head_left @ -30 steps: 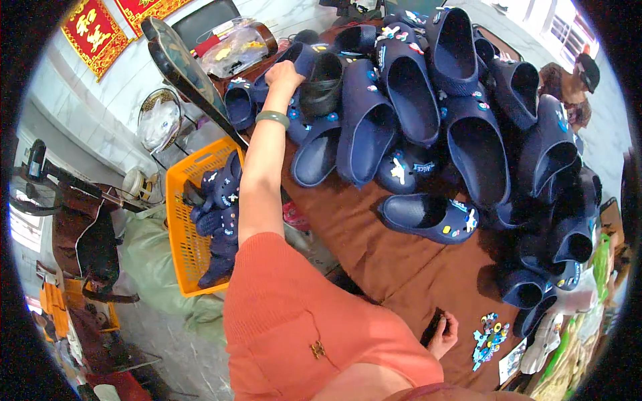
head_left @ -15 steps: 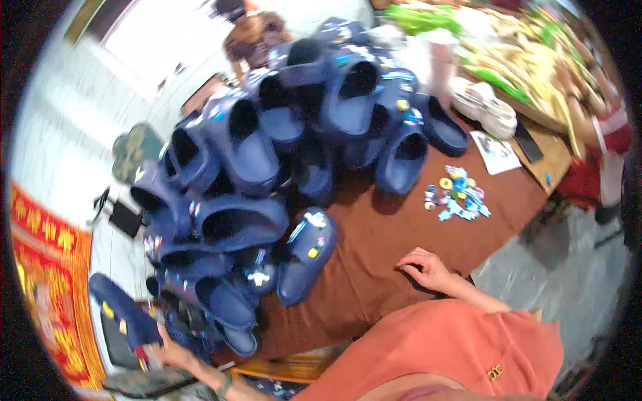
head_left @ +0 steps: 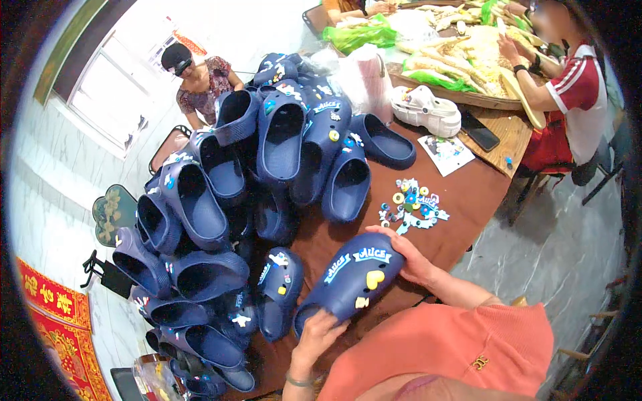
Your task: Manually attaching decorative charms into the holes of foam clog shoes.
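Note:
Between my hands is a navy clog (head_left: 341, 291) with blue-and-white lettered charms, a yellow heart charm and a small pale charm on its upper. My left hand (head_left: 317, 337) grips its open heel end, some fingers reaching inside. At the toe, my right hand (head_left: 411, 262) wraps around the far side, its thumb hidden or hard to make out. Just left of it, another decorated navy clog (head_left: 278, 294) lies on the brown cloth (head_left: 428, 247). A small pile of loose charms (head_left: 411, 204) sits beyond my right hand.
A tall heap of navy clogs (head_left: 221, 220) fills the table's left side. Farther back are a white clog (head_left: 426, 110), a charm sheet (head_left: 446, 155) and a black phone (head_left: 480, 130). One person (head_left: 204, 87) sits behind the heap; another (head_left: 575, 87) works at a round table, right.
My left hand has brought the clog from the far lower left to in front of me. My right hand has left the cloth and now holds its toe. The view has shifted.

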Tool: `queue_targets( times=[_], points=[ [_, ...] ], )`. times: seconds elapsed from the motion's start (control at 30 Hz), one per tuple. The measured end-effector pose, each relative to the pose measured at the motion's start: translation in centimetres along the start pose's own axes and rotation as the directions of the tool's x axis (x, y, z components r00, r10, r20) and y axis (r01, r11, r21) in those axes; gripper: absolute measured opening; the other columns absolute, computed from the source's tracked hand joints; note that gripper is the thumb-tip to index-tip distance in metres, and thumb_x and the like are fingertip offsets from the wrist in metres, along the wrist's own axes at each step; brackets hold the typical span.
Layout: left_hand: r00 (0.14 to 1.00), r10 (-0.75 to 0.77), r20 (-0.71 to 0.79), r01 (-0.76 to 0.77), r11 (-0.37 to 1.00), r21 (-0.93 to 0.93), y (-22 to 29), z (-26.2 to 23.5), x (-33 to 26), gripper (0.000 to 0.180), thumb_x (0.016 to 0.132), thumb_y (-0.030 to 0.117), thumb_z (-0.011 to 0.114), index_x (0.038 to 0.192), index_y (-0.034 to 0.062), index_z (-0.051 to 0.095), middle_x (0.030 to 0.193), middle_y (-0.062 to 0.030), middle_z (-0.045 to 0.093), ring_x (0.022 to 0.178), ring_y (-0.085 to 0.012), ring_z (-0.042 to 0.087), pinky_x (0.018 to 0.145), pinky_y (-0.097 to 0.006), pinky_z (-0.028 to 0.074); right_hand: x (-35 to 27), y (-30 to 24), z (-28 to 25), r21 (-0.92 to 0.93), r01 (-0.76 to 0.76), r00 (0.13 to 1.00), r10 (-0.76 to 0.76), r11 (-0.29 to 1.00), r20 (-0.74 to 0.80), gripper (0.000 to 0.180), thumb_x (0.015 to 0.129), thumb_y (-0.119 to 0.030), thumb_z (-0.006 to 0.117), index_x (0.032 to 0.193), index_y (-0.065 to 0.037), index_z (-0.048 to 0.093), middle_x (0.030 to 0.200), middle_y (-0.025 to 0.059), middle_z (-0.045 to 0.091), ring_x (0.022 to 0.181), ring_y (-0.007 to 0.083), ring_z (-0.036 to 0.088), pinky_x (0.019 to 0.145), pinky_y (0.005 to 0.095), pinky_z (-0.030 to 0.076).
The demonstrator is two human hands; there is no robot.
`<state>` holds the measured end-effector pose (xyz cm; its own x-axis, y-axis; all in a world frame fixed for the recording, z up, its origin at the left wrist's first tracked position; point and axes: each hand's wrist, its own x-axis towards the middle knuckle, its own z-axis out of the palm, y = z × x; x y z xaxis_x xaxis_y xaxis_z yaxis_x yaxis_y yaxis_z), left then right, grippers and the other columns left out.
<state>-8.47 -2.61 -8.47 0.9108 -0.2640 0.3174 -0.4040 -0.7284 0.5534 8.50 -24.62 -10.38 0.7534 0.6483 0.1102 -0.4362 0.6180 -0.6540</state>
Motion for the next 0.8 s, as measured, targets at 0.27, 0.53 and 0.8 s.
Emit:
queue_targets(
  times=[0.27,0.53,0.8],
  points=[
    [0.715,-0.698,0.027,0.653,0.654,-0.382,1.3,4.8,3.2,0.031,0.083,0.028,0.069,0.088,-0.0019,0.063,0.081,-0.0111,0.059,0.075,-0.0271,0.059,0.07,-0.035,0.046,2.6,5.0,-5.2,-0.815,0.098,0.978,-0.205,0.57,-0.026,0.032,0.098,-0.023,0.044,0.115,0.0,0.056,0.113,0.0149,0.058,0.11,0.0258,0.054,0.097,0.034,0.04],
    [0.424,-0.866,0.264,0.45,-0.052,-0.892,0.2,7.6,3.2,0.027,0.088,0.025,0.061,0.096,-0.0006,0.064,0.073,0.0027,0.051,0.06,-0.0063,0.04,0.051,-0.026,0.031,0.9,4.9,-4.5,-0.956,0.167,0.969,-0.219,0.242,0.114,0.032,0.095,-0.018,0.048,0.122,-0.003,0.053,0.126,0.0174,0.05,0.121,0.0346,0.044,0.103,0.0409,0.035],
    [0.732,-0.681,0.021,0.584,0.612,-0.533,-0.9,9.3,0.7,0.036,0.087,0.0,0.047,0.123,-0.001,0.054,0.108,-0.0197,0.058,0.091,-0.0331,0.053,0.081,-0.039,0.044,0.8,4.6,-6.1,-0.964,0.23,0.963,-0.175,0.132,0.205,0.047,0.084,-0.018,0.064,0.126,-0.001,0.051,0.13,0.0194,0.048,0.125,0.0339,0.043,0.107,0.0427,0.033]
  ],
)
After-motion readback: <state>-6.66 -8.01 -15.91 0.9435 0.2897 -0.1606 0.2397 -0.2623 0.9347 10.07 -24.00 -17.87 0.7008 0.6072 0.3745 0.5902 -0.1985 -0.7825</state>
